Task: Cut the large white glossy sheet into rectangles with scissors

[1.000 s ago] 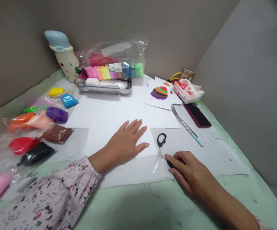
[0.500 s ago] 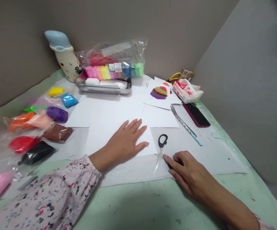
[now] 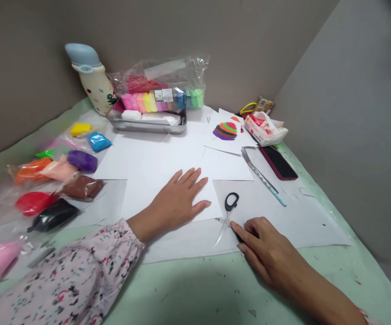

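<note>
My left hand (image 3: 178, 201) lies flat on a sheet of white paper (image 3: 141, 194), fingers spread. To its right, my right hand (image 3: 261, 243) grips one handle of a pair of scissors (image 3: 228, 216), mostly hidden under the fingers. The other black handle loop points away from me, and the blades are spread apart over the paper near the front edge. A fork (image 3: 259, 171) and a pale blue patterned stick lie beyond the right hand.
Bagged coloured clay (image 3: 82, 161) covers the left side. At the back stand a bottle (image 3: 95, 85) and a metal tray (image 3: 148, 127) with more clay packs. A striped paper cutout (image 3: 225, 131), a tissue pack (image 3: 263, 128) and a phone (image 3: 278, 162) are at the right.
The scissors have turned slightly: the free handle loop has shifted a little to the right and the blades stand a bit wider. My left hand stays on the paper.
</note>
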A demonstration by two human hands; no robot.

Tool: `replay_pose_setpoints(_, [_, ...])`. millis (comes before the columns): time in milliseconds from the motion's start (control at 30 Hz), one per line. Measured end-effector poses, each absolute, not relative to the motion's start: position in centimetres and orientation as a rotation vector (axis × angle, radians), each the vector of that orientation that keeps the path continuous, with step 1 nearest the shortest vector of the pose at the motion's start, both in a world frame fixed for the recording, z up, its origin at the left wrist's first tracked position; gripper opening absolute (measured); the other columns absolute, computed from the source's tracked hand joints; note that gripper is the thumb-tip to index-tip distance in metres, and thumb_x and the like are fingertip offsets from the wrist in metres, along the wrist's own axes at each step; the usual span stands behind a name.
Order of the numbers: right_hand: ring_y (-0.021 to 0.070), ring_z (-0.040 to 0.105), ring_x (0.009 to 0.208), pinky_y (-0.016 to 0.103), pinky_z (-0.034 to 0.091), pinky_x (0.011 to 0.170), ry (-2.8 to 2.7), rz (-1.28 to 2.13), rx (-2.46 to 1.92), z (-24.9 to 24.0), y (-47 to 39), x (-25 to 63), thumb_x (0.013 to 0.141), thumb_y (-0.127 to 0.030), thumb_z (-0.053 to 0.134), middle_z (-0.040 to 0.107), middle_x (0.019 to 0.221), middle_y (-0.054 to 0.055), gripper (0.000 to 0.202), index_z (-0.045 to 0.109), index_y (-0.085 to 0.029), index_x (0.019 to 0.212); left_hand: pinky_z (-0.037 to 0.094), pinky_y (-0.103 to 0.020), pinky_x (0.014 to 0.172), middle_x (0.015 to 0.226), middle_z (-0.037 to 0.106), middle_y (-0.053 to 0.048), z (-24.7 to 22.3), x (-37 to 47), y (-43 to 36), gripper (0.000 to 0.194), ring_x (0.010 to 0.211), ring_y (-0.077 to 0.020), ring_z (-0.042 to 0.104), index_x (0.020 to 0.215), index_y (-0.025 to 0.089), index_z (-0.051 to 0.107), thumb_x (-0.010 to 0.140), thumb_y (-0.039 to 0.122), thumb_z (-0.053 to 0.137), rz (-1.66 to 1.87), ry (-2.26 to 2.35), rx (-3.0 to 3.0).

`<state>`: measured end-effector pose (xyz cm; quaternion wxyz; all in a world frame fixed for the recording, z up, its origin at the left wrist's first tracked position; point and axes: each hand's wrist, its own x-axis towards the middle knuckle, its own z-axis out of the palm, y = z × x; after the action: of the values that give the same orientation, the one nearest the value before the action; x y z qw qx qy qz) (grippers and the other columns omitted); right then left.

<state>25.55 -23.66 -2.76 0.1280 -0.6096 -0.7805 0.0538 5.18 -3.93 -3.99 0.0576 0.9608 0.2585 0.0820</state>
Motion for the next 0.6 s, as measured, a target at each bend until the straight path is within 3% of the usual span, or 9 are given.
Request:
replay_pose_setpoints(200, [0.0265,0.054,0.095,0.045,0.055,0.080,-2.174,0.283,-1.790,-2.3,-22.7,24.8,0.094,-0.015,0.047,0.054,0.105,0.015,0.044,0.050,-0.011,0.138,0.014,-0.047,0.122,0.165,0.025,-0.011,-4.0,5.2,-3.9,0.067,0.153,-0.0258,0.018,0.153,0.020,0.036,0.101,0.061,0.028,0.256,0.776,2.917])
replay_pose_setpoints(433, [0.0254,0.053,0.091,0.044,0.054,0.077,-2.156,0.333,-1.756,-2.3,-22.2,24.7,0.091,-0.012,0.046,0.052,0.102,0.012,0.058,0.037,-0.012,0.149,0.013,-0.046,0.123,0.165,0.025,-0.012,-4.0,5.2,-3.9,0.067,0.153,-0.0260,0.018,0.153,0.019,0.036,0.101,0.061,0.029,0.248,0.779,2.914])
replay_pose_setpoints(600, [0.0257,0.054,0.089,0.044,0.053,0.074,-2.080,0.282,-1.799,-2.9,-22.2,24.5,0.093,-0.016,0.048,0.054,0.098,0.012,0.049,0.044,-0.013,0.141,0.013,-0.046,0.123,0.165,0.026,-0.012,-4.0,5.2,-3.9,0.067,0.153,-0.0258,0.018,0.153,0.019,0.036,0.101,0.061,0.028,0.250,0.777,2.912])
